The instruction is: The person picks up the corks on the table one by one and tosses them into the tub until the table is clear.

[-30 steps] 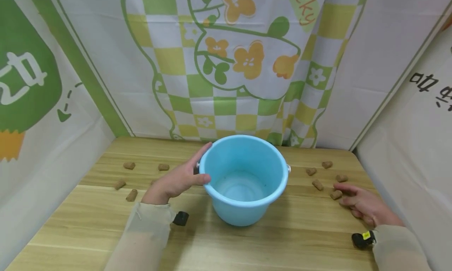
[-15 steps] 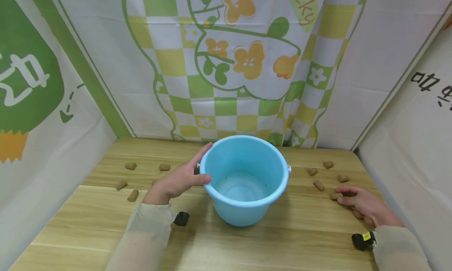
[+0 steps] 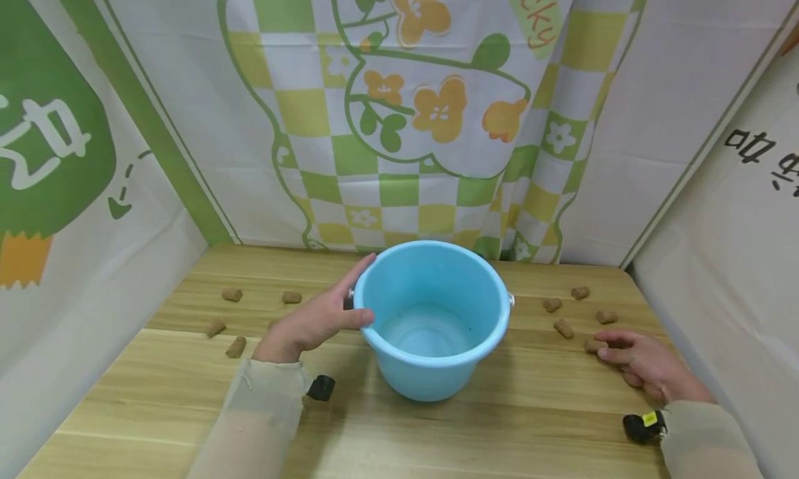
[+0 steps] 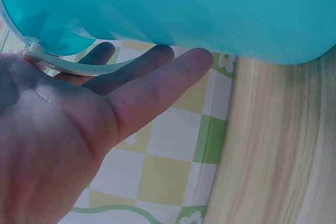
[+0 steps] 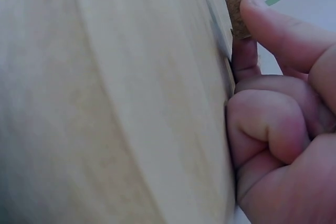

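A light blue bucket (image 3: 426,378) stands upright in the middle of the wooden table, with nothing but a few tiny specks inside. My left hand (image 3: 311,324) holds its left side, the thumb over the rim and the other fingers along the outer wall. The left wrist view shows those fingers stretched beside the bucket's pale handle (image 4: 86,68). On the right, my right hand (image 3: 646,363) pinches a wine cork (image 5: 237,6) between thumb and index finger, low at the tabletop. In the right wrist view its other fingers are folded against the table.
Several corks lie loose near the right hand, one (image 3: 563,328) closest to the bucket. More corks, such as this cork (image 3: 236,346), are scattered on the left, one partly hidden behind the left hand. Printed cloth walls (image 3: 399,188) enclose the table (image 3: 499,437) at the back and sides.
The right hand's thumb and index finger have closed from a gap onto the cork, which has shifted slightly. The left hand and bucket have stayed put.
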Motion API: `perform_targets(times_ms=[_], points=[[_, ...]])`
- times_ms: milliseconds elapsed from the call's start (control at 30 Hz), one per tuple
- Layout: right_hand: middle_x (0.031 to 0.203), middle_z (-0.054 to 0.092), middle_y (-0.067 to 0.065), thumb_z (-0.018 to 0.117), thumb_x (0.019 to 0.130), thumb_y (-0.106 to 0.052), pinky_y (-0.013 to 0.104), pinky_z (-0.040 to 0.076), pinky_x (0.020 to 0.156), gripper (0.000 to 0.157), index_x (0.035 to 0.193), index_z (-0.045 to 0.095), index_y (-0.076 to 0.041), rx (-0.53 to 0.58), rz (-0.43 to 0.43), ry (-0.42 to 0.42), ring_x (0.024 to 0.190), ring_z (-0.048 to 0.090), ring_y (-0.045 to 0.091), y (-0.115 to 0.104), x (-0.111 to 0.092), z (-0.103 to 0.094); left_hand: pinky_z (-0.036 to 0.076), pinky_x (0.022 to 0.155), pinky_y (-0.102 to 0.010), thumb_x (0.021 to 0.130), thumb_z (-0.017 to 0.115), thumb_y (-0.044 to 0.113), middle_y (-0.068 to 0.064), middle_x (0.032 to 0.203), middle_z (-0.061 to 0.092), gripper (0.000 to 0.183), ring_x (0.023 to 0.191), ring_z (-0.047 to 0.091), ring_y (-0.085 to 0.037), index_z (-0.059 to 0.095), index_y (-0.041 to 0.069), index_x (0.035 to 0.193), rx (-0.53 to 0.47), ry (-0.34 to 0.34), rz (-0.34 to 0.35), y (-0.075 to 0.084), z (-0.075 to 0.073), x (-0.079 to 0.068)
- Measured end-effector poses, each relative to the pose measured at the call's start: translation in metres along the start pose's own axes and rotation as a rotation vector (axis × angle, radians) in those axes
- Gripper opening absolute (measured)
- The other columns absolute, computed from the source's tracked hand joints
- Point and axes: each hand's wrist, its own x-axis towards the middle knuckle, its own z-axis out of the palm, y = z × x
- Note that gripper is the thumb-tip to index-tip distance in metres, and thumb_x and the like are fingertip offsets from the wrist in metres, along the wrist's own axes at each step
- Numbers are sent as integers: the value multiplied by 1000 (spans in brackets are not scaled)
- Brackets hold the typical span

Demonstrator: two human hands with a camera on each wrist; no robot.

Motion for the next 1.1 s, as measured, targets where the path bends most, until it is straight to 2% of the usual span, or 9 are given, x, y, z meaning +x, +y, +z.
perform_targets(times_ms=[133, 233, 567, 800, 900, 1000, 1100], points=[[96, 67, -1, 70, 94, -9, 22, 35, 44, 28, 121, 66, -10, 73, -19, -14, 46, 33, 4, 4, 1, -4, 45, 96, -48, 81, 80, 50, -17, 157, 23, 111, 133, 38, -46, 5, 33, 161, -12, -5, 3, -1, 0, 0], [98, 67, -1, 69, 95, -8, 21, 35, 44, 23, 116, 68, -16, 115, -27, -30, 46, 34, 3, 5, 1, -6, 46, 96, -48, 81, 81, 50, -16, 157, 23, 111, 133, 38, -46, 5, 34, 161, -23, -9, 8, -1, 1, 0], [98, 67, 0, 69, 95, -7, 18, 34, 43, 20, 111, 70, -20, 198, -15, -59, 46, 34, 1, 4, -3, -8, 45, 96, -49, 79, 82, 52, -13, 158, 22, 113, 133, 39, -45, 5, 34, 161, -1, -4, 14, -2, 1, -1], [100, 68, -1, 69, 95, -9, 19, 34, 42, 20, 110, 71, -22, 196, -2, -50, 46, 34, 2, 0, -4, -7, 34, 103, -57, 74, 82, 60, -10, 162, 16, 119, 140, 28, -42, 6, 32, 161, 104, 3, 39, -1, -5, 0], [100, 69, -1, 68, 96, -8, 19, 34, 43, 20, 111, 70, -20, 206, -6, -52, 46, 34, 2, 0, -4, -6, 33, 104, -58, 73, 82, 60, -9, 163, 14, 120, 141, 25, -41, 6, 31, 161, 107, 0, 36, -2, -7, 0], [102, 69, 1, 67, 96, -6, 19, 34, 43, 21, 112, 70, -18, 259, -10, -65, 47, 34, 1, 1, -4, -6, 34, 104, -56, 74, 83, 58, -9, 163, 14, 120, 141, 25, -41, 6, 31, 161, 89, -3, 33, -2, -7, 0], [106, 70, 2, 64, 98, -4, 18, 33, 43, 21, 112, 70, -17, 361, -19, -94, 48, 35, 1, 3, -5, -7, 35, 104, -55, 74, 84, 56, -9, 162, 14, 119, 140, 26, -41, 7, 32, 161, 69, -4, 29, -2, -6, 0]])
